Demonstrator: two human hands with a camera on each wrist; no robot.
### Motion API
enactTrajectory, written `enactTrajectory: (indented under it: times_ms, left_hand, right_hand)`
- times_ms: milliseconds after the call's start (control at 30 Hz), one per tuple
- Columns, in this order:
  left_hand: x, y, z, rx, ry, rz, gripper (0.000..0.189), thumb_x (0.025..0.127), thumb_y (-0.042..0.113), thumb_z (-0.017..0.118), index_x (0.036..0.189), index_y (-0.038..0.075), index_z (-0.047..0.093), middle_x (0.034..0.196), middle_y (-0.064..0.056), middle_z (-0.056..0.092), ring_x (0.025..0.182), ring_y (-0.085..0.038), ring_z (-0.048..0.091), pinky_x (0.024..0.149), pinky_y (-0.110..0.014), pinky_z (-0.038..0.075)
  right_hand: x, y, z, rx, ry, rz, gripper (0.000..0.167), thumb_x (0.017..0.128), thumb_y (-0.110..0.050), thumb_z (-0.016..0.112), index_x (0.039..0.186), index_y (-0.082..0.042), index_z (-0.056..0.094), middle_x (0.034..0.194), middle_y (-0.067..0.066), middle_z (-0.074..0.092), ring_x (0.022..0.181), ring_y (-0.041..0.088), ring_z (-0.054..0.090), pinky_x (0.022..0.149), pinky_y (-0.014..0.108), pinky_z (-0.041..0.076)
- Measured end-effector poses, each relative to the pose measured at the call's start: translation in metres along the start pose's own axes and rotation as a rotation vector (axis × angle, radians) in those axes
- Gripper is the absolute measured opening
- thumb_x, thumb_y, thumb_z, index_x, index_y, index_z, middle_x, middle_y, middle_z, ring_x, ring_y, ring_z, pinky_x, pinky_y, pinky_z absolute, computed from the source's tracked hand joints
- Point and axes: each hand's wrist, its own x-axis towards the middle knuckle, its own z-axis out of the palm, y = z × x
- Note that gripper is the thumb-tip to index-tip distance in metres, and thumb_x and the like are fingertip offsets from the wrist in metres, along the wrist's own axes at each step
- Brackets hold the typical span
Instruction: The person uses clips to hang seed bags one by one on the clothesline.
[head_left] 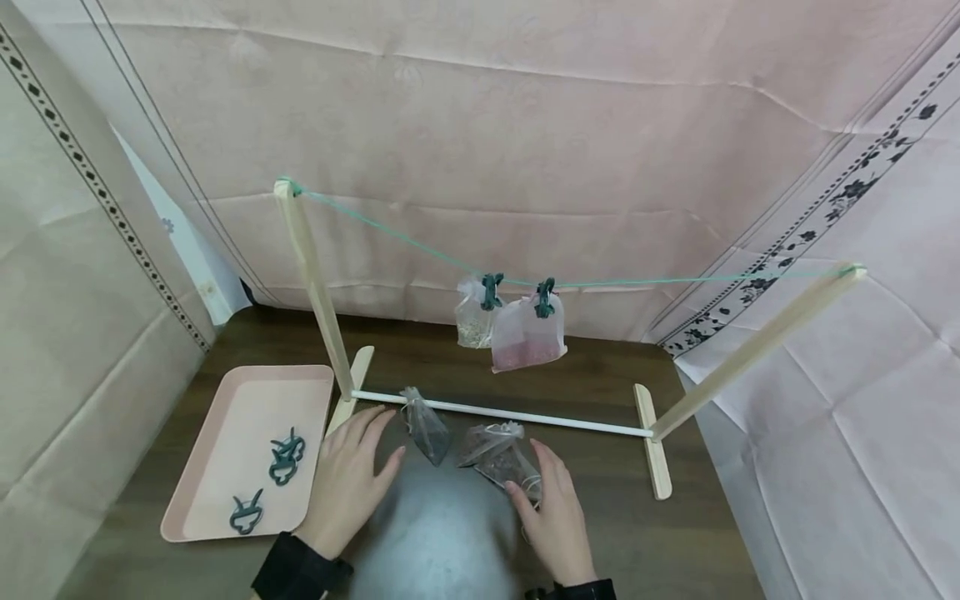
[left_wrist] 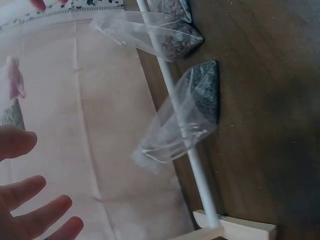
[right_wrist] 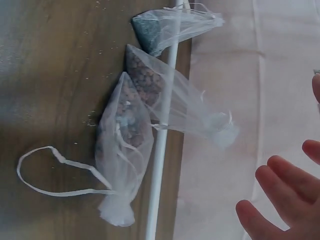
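My left hand (head_left: 348, 479) hovers left of a sheer drawstring pouch with dark green contents (head_left: 427, 429), fingers spread and holding nothing. On the right, my right hand (head_left: 557, 515) hangs open beside two sheer pouches of brownish bits, overlapping the nearer one in the head view. The right wrist view shows the nearer pebble pouch (right_wrist: 125, 130) with its white cord looped out, and the farther pebble pouch (right_wrist: 145, 80) leaning over the white rod (right_wrist: 162, 135). Past them is the dark green pouch (right_wrist: 147, 30). Bare fingers (left_wrist: 42, 210) show in the left wrist view.
A wooden stand carries a green line (head_left: 390, 233) between its left post (head_left: 315, 283) and right post (head_left: 757, 354). Two clips hold a pale pouch (head_left: 474, 323) and a pink pouch (head_left: 528, 335) on it. Several dark green clips (head_left: 285, 458) lie on a pink tray (head_left: 217, 433).
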Motion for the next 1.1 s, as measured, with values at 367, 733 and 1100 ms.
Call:
enactTrajectory:
  times_ms: [367, 733, 1100]
  left_hand:
    - [-0.021, -0.042, -0.004, -0.028, 0.050, -0.188, 0.052, 0.078, 0.030, 0.066, 0.122, 0.006, 0.051, 0.124, -0.016, 0.047, 0.111, -0.037, 0.041, 0.085, -0.055, 0.029]
    - [-0.035, -0.086, -0.011, -0.032, 0.061, -0.380, 0.047, 0.083, 0.023, 0.061, 0.123, 0.003, 0.048, 0.121, -0.020, 0.047, 0.105, -0.043, 0.042, 0.080, -0.058, 0.031]
    - [-0.064, -0.124, -0.004, 0.006, -0.055, -0.553, 0.047, 0.085, 0.030, 0.056, 0.124, 0.004, 0.046, 0.124, -0.020, 0.044, 0.104, -0.048, 0.039, 0.074, -0.062, 0.028]
  right_hand:
    - [-0.013, 0.009, 0.005, 0.097, 0.034, 0.072, 0.060, 0.083, -0.040, 0.061, 0.135, -0.021, 0.038, 0.132, -0.003, 0.041, 0.120, 0.013, 0.038, 0.092, 0.040, 0.037]
    - [-0.019, 0.026, -0.002, 0.098, 0.047, 0.118, 0.059, 0.084, -0.040, 0.059, 0.134, -0.018, 0.039, 0.132, 0.001, 0.042, 0.122, 0.016, 0.036, 0.095, 0.041, 0.034]
    - [-0.033, 0.040, 0.003, 0.071, 0.100, 0.124, 0.058, 0.081, -0.030, 0.066, 0.131, -0.014, 0.043, 0.127, 0.002, 0.047, 0.117, 0.019, 0.043, 0.091, 0.042, 0.037]
